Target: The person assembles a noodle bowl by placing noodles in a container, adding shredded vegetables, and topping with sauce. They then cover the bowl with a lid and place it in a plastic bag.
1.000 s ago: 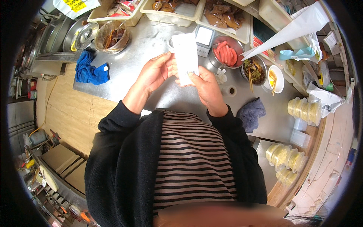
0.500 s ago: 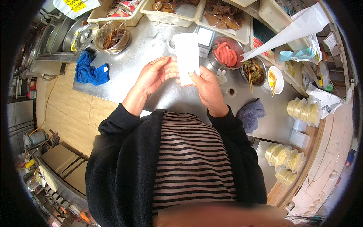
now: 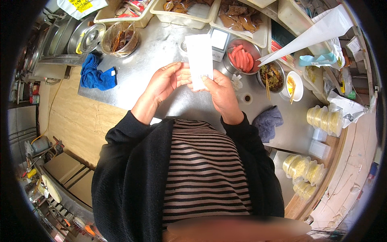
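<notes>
A white paper receipt (image 3: 200,58) stands upright before me above the metal table, its face mostly washed out, with a small dark printed patch near the lower end. My right hand (image 3: 221,90) pinches its lower right corner, thumb in front and fingers behind. My left hand (image 3: 166,80) is beside the lower left edge, palm toward me. Its fingers are loosely stretched toward the paper, and their tips meet or pass behind its edge. Beyond the receipt, a small scale or device with a light screen (image 3: 219,39) is partly covered.
On the metal table (image 3: 161,40) stand a bowl of pink sausages (image 3: 243,57), a bowl of dark food with chopsticks (image 3: 271,76) and a white cup (image 3: 296,85). Cloths, blue (image 3: 96,74) and grey (image 3: 268,123), lie at either side. Bins (image 3: 181,18) line the back; tubs (image 3: 298,165) stand right.
</notes>
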### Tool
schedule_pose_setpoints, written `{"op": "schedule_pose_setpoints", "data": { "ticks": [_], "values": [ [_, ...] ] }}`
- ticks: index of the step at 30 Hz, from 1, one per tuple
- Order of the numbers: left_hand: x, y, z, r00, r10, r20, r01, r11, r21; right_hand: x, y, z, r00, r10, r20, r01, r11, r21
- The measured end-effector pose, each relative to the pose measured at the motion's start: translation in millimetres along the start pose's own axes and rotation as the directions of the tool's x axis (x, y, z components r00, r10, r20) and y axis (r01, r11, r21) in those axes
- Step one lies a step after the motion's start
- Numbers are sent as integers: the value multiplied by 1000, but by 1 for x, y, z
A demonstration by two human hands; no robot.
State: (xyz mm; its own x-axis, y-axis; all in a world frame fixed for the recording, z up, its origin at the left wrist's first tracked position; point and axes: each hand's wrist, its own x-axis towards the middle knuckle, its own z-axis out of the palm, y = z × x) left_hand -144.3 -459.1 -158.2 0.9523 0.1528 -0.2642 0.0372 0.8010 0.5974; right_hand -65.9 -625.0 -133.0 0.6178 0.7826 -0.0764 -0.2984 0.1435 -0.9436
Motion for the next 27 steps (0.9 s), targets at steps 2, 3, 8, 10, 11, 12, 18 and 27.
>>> {"op": "schedule_pose_setpoints", "data": {
  "ticks": [2, 3, 8, 10, 11, 12, 18, 27],
  "values": [
    [1, -1, 0, 1000, 0, -11, 0, 1000, 7, 0, 0, -1, 1000, -2, 12, 2, 1000, -1],
    [1, -2, -1, 1000, -7, -26, 7, 1000, 11, 0, 0, -2, 1000, -1, 11, 1, 1000, -4],
    [2, -4, -4, 1000, -7, 27, 7, 1000, 1, 1, -1, -4, 1000, -2, 17, 2, 1000, 8],
    [2, -4, -4, 1000, -5, 19, 5, 1000, 0, 1, -1, -5, 1000, -4, 14, 3, 1000, 15],
    [2, -4, -4, 1000, -4, 12, 4, 1000, 2, 1, -1, -5, 1000, 3, 8, -3, 1000, 6],
    [2, -4, -4, 1000, -4, 15, 4, 1000, 4, 2, -2, -5, 1000, 2, 9, -2, 1000, 2],
    [5, -7, -7, 1000, -7, -11, 7, 1000, 26, 3, -2, -6, 1000, -9, -9, 9, 1000, 11],
    [-5, -36, -35, 969, -221, -108, 235, 962, 138, 5, -7, -10, 999, -38, -20, 37, 999, -16]
  ]
}}
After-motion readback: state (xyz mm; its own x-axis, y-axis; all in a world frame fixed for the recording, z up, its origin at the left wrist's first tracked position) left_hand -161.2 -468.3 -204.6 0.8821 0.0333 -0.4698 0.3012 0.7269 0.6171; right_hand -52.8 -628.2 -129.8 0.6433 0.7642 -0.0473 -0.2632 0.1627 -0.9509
